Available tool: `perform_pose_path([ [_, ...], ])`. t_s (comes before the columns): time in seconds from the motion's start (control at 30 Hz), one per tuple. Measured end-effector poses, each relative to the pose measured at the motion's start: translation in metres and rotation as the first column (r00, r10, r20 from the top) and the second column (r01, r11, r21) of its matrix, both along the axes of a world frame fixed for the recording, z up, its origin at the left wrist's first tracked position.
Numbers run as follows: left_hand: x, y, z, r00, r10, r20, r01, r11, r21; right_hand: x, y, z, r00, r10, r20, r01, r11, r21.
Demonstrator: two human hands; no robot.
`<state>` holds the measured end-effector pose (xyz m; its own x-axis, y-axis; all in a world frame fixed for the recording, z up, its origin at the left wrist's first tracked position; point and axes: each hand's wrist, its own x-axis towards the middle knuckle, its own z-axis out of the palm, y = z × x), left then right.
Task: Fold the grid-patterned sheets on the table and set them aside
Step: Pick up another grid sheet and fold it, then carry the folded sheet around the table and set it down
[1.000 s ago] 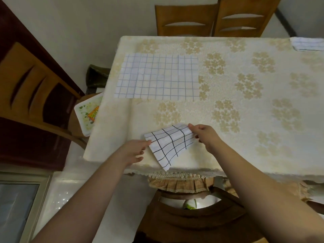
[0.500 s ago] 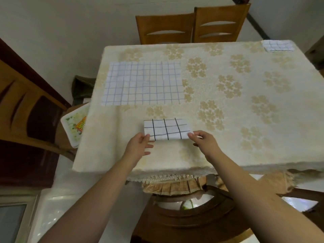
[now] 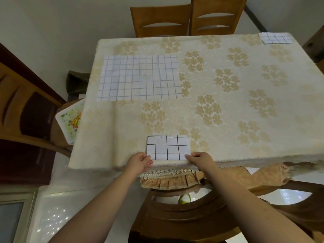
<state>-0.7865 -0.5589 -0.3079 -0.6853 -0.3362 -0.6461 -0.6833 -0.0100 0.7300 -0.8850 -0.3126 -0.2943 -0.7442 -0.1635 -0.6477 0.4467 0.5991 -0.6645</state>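
Note:
A small folded white sheet with a bold black grid (image 3: 168, 147) lies flat at the table's near edge. My left hand (image 3: 139, 163) pinches its near left corner and my right hand (image 3: 199, 159) pinches its near right corner. A large unfolded sheet with a thin blue grid (image 3: 139, 78) lies flat at the far left of the table. Another folded blue-grid sheet (image 3: 275, 38) rests at the far right corner.
The table (image 3: 228, 102) wears a cream cloth with gold flowers. Two wooden chairs (image 3: 189, 18) stand at the far side, one chair back (image 3: 175, 216) is right below me, and another chair at the left holds a printed tray (image 3: 70, 125).
The black-grid sheet, held raised and half folded a second ago, now lies flat as a small rectangle. Both hands have come down to its near corners at the table edge.

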Motion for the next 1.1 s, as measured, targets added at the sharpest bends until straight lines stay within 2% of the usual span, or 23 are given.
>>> perform_pose_path([
  [0.13, -0.004, 0.002, -0.007, 0.996, 0.090, 0.017, -0.090, 0.996, 0.018, -0.001, -0.006, -0.001, 0.999, 0.051, -0.005, -0.050, 0.994, 0.096],
  [0.2, -0.006, 0.003, -0.011, 0.990, 0.142, 0.013, -0.142, 0.990, 0.026, -0.001, -0.008, -0.003, 1.000, 0.025, -0.011, -0.023, 0.993, 0.114],
  [0.37, -0.008, 0.002, -0.014, 0.971, 0.240, 0.010, -0.240, 0.968, 0.072, 0.001, -0.011, -0.006, 0.973, -0.206, 0.105, 0.210, 0.977, -0.027],
  [0.57, -0.008, 0.001, -0.007, 0.959, 0.284, 0.023, -0.285, 0.957, 0.050, 0.006, -0.013, -0.003, 0.921, -0.314, 0.231, 0.341, 0.936, -0.088],
  [0.8, -0.006, -0.004, -0.005, 0.990, 0.129, 0.054, -0.130, 0.991, 0.018, 0.004, -0.015, -0.005, 0.894, -0.316, 0.319, 0.363, 0.927, -0.099],
  [0.97, -0.002, -0.009, -0.005, 0.997, -0.052, 0.065, 0.051, 0.999, 0.014, 0.004, -0.020, -0.001, 0.914, -0.283, 0.291, 0.325, 0.939, -0.110],
  [1.1, 0.004, -0.013, -0.001, 0.991, -0.113, 0.065, 0.111, 0.993, 0.026, 0.007, -0.020, 0.003, 0.949, -0.219, 0.225, 0.257, 0.954, -0.157],
])
